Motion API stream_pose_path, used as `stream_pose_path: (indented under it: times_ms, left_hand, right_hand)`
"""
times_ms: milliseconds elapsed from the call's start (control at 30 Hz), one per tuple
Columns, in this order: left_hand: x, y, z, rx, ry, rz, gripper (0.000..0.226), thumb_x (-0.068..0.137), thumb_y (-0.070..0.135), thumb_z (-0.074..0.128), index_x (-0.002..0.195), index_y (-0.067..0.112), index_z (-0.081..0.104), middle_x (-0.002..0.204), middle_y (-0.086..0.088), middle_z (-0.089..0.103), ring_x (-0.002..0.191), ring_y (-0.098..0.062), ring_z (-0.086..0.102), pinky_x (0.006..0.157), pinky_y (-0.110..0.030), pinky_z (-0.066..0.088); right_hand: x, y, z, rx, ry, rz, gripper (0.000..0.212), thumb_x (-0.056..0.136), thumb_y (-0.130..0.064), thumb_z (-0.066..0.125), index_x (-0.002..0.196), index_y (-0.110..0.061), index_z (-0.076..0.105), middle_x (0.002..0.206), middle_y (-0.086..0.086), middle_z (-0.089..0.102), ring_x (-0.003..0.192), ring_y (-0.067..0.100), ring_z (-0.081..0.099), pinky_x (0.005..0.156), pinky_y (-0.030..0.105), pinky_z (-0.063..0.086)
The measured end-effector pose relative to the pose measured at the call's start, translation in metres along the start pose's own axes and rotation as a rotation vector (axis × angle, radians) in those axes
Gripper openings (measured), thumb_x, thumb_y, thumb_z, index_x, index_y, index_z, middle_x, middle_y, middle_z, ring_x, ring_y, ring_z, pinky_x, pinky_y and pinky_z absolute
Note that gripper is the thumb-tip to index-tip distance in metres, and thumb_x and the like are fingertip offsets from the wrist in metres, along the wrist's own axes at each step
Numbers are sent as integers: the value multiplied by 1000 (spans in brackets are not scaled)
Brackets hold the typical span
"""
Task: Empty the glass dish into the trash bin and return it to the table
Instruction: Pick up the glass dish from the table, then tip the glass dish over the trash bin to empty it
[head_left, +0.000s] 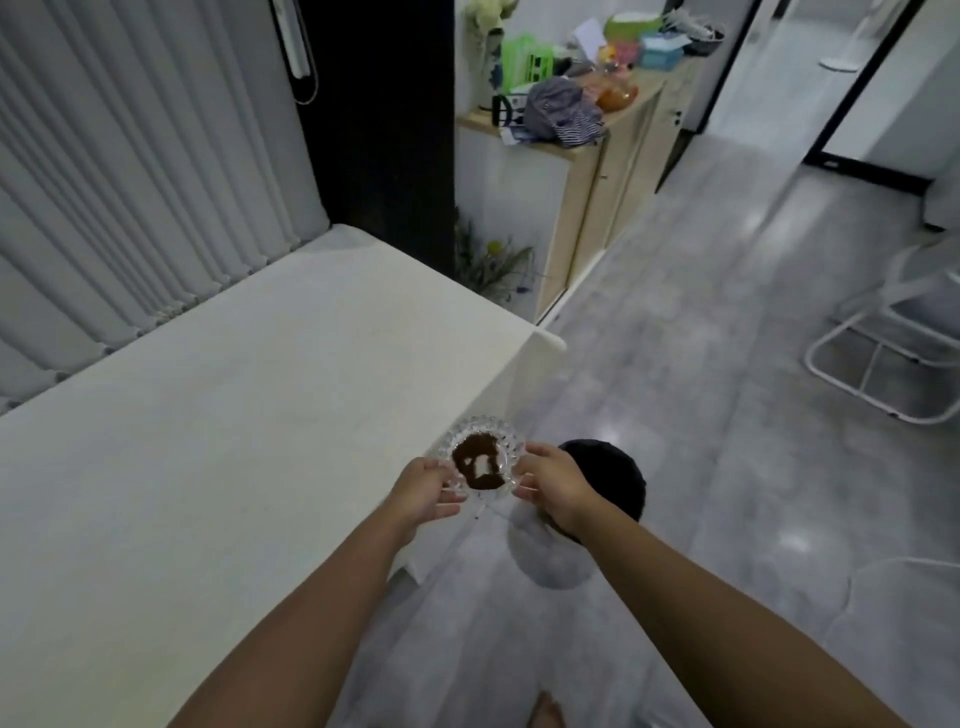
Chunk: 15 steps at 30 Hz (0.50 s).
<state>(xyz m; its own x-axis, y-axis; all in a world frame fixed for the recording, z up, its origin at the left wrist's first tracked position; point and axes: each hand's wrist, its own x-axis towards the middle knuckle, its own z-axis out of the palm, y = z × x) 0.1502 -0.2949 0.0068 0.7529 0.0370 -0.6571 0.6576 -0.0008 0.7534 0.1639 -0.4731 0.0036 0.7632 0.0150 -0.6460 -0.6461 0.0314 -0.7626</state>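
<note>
A clear cut-glass dish (480, 441) holds a patch of dark brown grounds in its middle. It is level, right over the right edge of the white table (234, 415). My left hand (423, 491) grips its left rim and my right hand (553, 480) grips its right rim. Just right of the dish, on the floor beside the table, stands a round trash bin (618, 480) with a black liner and a pale grey body; my right wrist hides part of its opening.
White vertical blinds (130, 182) run along the table's far side. A wooden cabinet (587, 208) cluttered with bags and clothes stands beyond the table. White chairs (893, 343) are at the right on the grey tiled floor. My bare foot (545, 712) shows at the bottom.
</note>
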Motion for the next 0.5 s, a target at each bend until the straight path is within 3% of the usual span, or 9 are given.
stream_pose_path:
  times_ms: [67, 167, 267, 333, 400, 500]
  left_hand:
    - [11, 3, 37, 25, -43, -2, 13, 98, 12, 45, 87, 11, 52, 90, -10, 57, 72, -19, 63, 75, -33, 56]
    - [29, 5, 84, 71, -84, -15, 9, 98, 11, 45, 95, 9, 53, 93, -12, 58, 71, -19, 63, 74, -33, 56]
    - [51, 6, 122, 125, -108, -33, 19, 95, 8, 45, 112, 5, 52, 105, -16, 59, 71, -19, 62, 56, -26, 58]
    - [67, 7, 144, 163, -133, -41, 11, 94, 7, 45, 100, 9, 54, 99, -15, 60, 67, -18, 61, 49, -23, 56]
    - [88, 8, 162, 195, -153, -59, 10, 92, 4, 48, 90, 12, 53, 90, -11, 59, 66, -18, 60, 52, -26, 56]
    - [130, 4, 187, 229, -174, -89, 11, 89, 3, 50, 97, 10, 53, 89, -10, 58, 66, -17, 59, 59, -30, 56]
  right_hand:
    - [0, 0, -39, 18, 26, 9, 25, 84, 8, 53, 95, -12, 61, 76, 7, 58, 64, 15, 52, 64, 28, 50]
    - [7, 0, -88, 27, 44, 37, 24, 81, 6, 54, 101, -8, 59, 77, 10, 48, 60, 16, 48, 66, 33, 47]
    - [21, 6, -126, 61, 48, 75, 18, 83, -4, 55, 96, -15, 62, 83, 10, 55, 65, 17, 55, 65, 29, 52]
    - [29, 7, -143, 121, 63, 92, 13, 90, -8, 53, 84, -15, 63, 75, 4, 62, 62, 15, 60, 64, 26, 53]
    - [45, 11, -159, 166, 98, 98, 18, 93, -10, 51, 81, -17, 61, 75, 2, 62, 62, 15, 60, 67, 28, 53]
    - [75, 22, -180, 192, 159, 124, 12, 94, -9, 53, 98, -15, 61, 92, 9, 62, 76, 22, 61, 79, 37, 54]
